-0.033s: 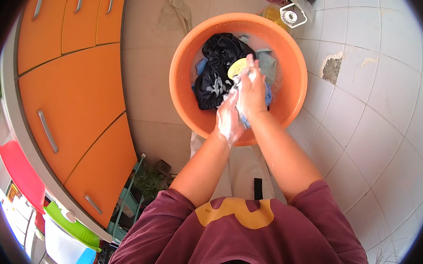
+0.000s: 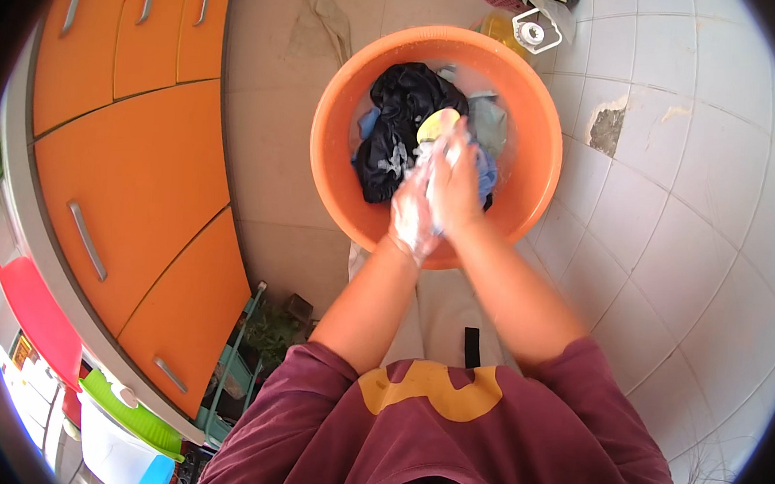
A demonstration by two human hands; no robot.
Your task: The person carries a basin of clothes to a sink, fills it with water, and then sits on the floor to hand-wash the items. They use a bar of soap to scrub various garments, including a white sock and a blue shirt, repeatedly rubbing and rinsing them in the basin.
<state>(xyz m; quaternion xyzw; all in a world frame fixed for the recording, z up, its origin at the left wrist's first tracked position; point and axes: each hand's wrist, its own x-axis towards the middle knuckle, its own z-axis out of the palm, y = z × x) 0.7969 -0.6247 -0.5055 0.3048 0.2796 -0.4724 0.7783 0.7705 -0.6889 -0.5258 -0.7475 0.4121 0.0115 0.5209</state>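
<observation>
2-hand grip (image 2: 455, 191) tgthr; suds (image 2: 421, 222) btwn

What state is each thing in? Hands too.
Left hand: foamy, grip unclear
Right hand: blurred, some foam, grip unclear
Tub: upright, uncovered, partly filled
Black cloth: crumpled, streaked with foam
Blue cloth: bunched, partly hidden
Yellow thing: partly hidden, kind unclear
Jug: capped
Rag: crumpled on the floor
Cabinet fronts: shut
Wall: one patch chipped
</observation>
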